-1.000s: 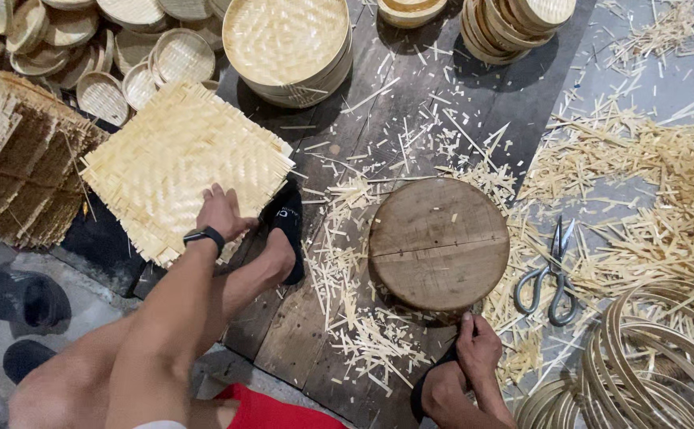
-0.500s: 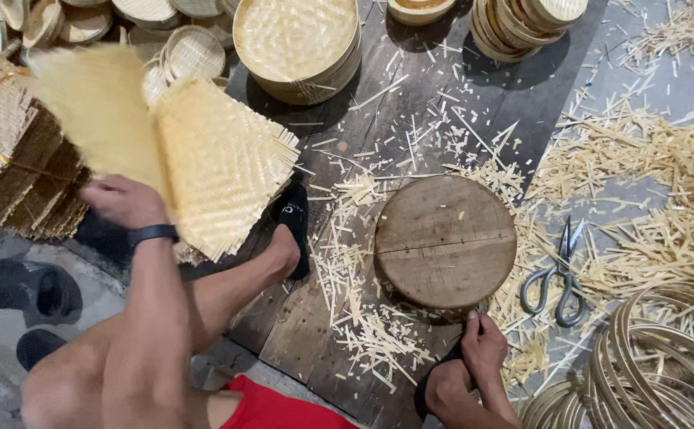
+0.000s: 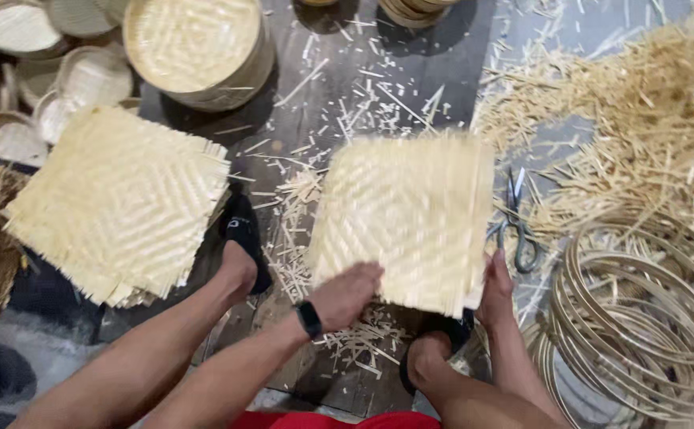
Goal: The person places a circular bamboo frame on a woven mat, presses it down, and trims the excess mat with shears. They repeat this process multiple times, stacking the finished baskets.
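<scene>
A square woven bamboo mat (image 3: 406,218) lies flat in the middle, covering the round wooden block seen earlier. My left hand (image 3: 347,292), with a black wristband, rests on the mat's near left edge. My right hand (image 3: 496,286) grips its near right corner. A stack of similar woven mats (image 3: 120,202) lies on the left. My two feet in black sandals show below the mats.
Scissors (image 3: 515,226) lie just right of the mat. Coiled bamboo hoops (image 3: 641,318) sit at the lower right, loose bamboo strips (image 3: 649,119) at the upper right. A round woven basket (image 3: 196,48) and small trays (image 3: 21,32) stand at the top left. Shavings litter the dark floor.
My left hand lifted one woven mat off the left stack and carried it right onto the round wooden block. My right hand came up to its corner.
</scene>
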